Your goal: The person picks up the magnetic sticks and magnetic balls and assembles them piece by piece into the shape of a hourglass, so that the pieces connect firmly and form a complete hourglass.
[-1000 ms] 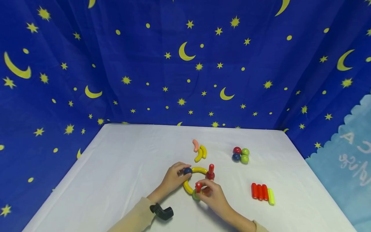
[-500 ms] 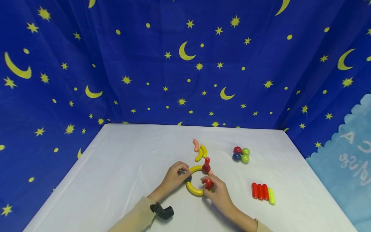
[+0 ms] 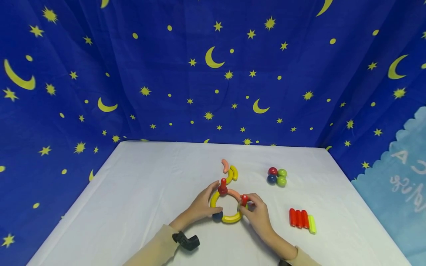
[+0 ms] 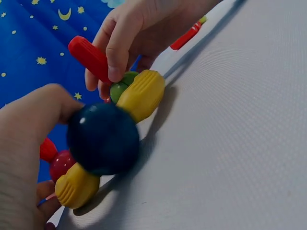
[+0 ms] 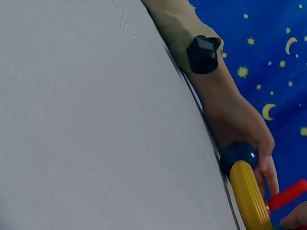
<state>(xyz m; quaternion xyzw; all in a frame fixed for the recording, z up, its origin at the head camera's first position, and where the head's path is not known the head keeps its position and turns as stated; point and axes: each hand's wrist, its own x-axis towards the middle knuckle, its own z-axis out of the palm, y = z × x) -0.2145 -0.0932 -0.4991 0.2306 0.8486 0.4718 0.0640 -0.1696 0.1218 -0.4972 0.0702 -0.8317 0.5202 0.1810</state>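
A ring of toy building pieces lies on the white table: curved yellow rods (image 3: 232, 219), a curved pink rod (image 3: 234, 193), a dark blue ball (image 4: 103, 139), a red ball (image 3: 223, 190) and a green ball (image 4: 123, 85). From the red ball a straight red rod (image 3: 223, 182) stands up. My left hand (image 3: 201, 204) grips the ring's left side, thumb at the blue ball and fingers reaching towards the red ball. On the right, my right hand (image 3: 259, 214) pinches another straight red rod (image 4: 90, 58) above the green ball, which it partly hides in the head view.
Behind the ring lie a loose pink curved rod (image 3: 225, 166) and two yellow curved rods (image 3: 234, 173). Four-sided cluster of balls (image 3: 281, 181) sits at right rear. Straight red rods (image 3: 299, 218) and a lime rod (image 3: 311, 224) lie side by side at right.
The ring has turned counterclockwise in the head view: the blue ball came nearer, the red ball swung to the far left, the green ball went right. My right hand moved right and away with it.
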